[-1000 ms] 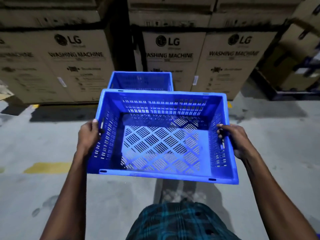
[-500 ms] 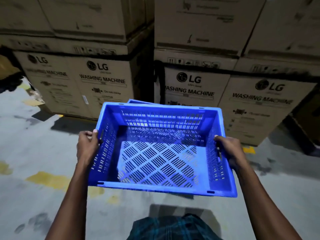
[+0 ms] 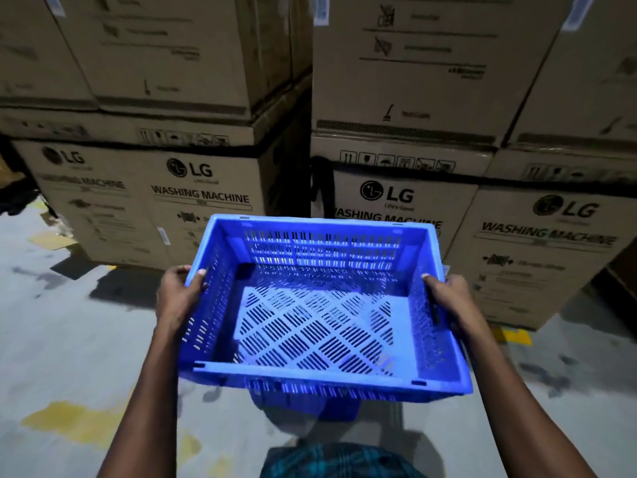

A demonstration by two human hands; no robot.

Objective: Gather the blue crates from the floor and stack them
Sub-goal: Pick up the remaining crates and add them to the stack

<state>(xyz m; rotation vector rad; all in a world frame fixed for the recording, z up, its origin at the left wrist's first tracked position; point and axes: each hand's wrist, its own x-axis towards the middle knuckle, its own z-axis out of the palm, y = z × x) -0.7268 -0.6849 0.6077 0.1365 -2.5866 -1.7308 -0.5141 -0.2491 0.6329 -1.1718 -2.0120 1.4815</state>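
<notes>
I hold an empty blue slotted crate (image 3: pixel 320 370) in the air in front of me, level, its open top facing up. My left hand (image 3: pixel 177 296) grips its left rim with the thumb hooked over the edge. My right hand (image 3: pixel 450 300) grips the right rim the same way. Beneath the held crate a second blue crate (image 3: pixel 303 410) shows only as a strip under the near edge; the rest of it is hidden.
Stacked cardboard washing machine boxes (image 3: pixel 406 198) form a wall close ahead, with a dark gap (image 3: pixel 293 188) between two stacks. The grey concrete floor (image 3: pixel 69 339) has worn yellow paint marks. My checked shorts (image 3: pixel 341 460) show at the bottom.
I have walked closer to the boxes carrying the crate. The crate on the floor ahead has passed from behind the held one to underneath it. Both hands keep their grip.
</notes>
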